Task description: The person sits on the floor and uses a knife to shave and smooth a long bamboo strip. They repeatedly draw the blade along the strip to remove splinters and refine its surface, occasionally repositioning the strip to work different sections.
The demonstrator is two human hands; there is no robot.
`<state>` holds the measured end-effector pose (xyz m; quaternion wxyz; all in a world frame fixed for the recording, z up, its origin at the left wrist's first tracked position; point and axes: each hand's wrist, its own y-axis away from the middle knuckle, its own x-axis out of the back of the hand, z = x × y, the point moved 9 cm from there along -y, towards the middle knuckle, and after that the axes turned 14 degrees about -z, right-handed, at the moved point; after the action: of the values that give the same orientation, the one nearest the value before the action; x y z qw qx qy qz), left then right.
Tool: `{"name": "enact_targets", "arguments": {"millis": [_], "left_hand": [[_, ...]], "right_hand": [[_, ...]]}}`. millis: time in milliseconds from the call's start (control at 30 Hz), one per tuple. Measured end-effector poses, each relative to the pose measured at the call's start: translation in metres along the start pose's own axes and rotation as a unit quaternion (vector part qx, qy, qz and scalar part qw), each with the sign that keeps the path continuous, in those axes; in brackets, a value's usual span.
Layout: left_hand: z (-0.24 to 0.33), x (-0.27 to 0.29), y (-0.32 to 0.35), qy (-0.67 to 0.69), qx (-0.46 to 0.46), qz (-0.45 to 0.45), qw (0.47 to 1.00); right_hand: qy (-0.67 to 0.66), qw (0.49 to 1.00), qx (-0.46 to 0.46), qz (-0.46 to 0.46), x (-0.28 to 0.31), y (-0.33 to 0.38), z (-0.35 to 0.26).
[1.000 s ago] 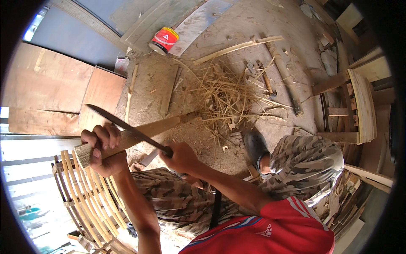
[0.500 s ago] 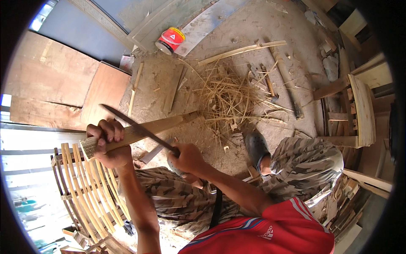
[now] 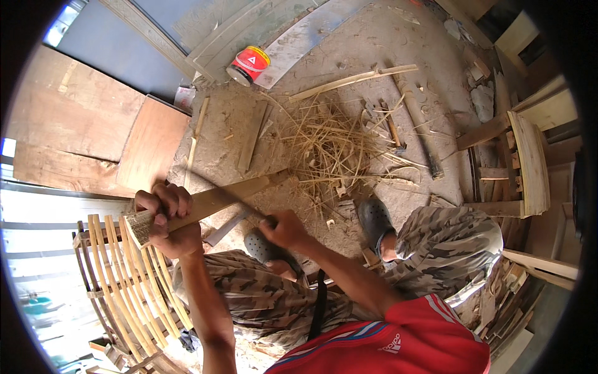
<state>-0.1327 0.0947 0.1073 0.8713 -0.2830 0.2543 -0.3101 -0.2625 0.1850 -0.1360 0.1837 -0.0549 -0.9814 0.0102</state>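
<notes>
From the head camera, a red-and-yellow tin (image 3: 249,64) lay on its side at the upper middle of the dirt floor (image 3: 386,37), its round red label face turned toward the viewer, just beside a long pale plank (image 3: 299,40). A small pale scrap of packaging (image 3: 184,98) lay at the edge of a brown board (image 3: 152,143) to the left of the tin.

The bamboo slat (image 3: 215,201) was held in front of the person, above the lap. Its long axis ran from the lower left, where its cut end showed end-on, up and to the right, its far tip pointing toward the heap of bamboo shavings (image 3: 330,146). The left hand (image 3: 165,218) was clamped around the near end of the slat, fingers wrapped over the top. The right hand (image 3: 283,229) was closed around the dark handle of a knife (image 3: 252,212), whose blade lay along the slat's upper face; the blade itself was dim and hard to trace. The two hands were apart, the slat spanning between them.

To the left, a curved slatted bamboo frame (image 3: 124,280) stood close against the left forearm. To the right, a wooden stool (image 3: 523,162) and stacked offcuts hemmed the edge. A grey clog (image 3: 374,221) rested near the shavings. Open ground lay beyond the heap, toward the upper right.
</notes>
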Motion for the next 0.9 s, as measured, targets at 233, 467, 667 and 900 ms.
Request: {"name": "enact_targets", "arguments": {"millis": [233,467,667,900], "left_hand": [[0.003,0.018,0.013,0.016,-0.007,0.032,0.999],[0.002,0.011,0.015,0.018,0.004,0.019,1.0],[0.009,0.025,0.026,-0.011,-0.009,0.05,0.999],[0.004,0.018,0.017,-0.03,-0.026,0.083,0.996]], "right_hand": [[-0.013,0.966,-0.226,-0.121,-0.006,0.01,0.048],[-0.054,0.973,-0.213,-0.076,-0.016,0.002,0.058],[0.045,0.96,-0.249,-0.117,-0.019,0.019,0.077],[0.022,0.978,-0.207,-0.034,-0.005,0.005,0.073]]}}
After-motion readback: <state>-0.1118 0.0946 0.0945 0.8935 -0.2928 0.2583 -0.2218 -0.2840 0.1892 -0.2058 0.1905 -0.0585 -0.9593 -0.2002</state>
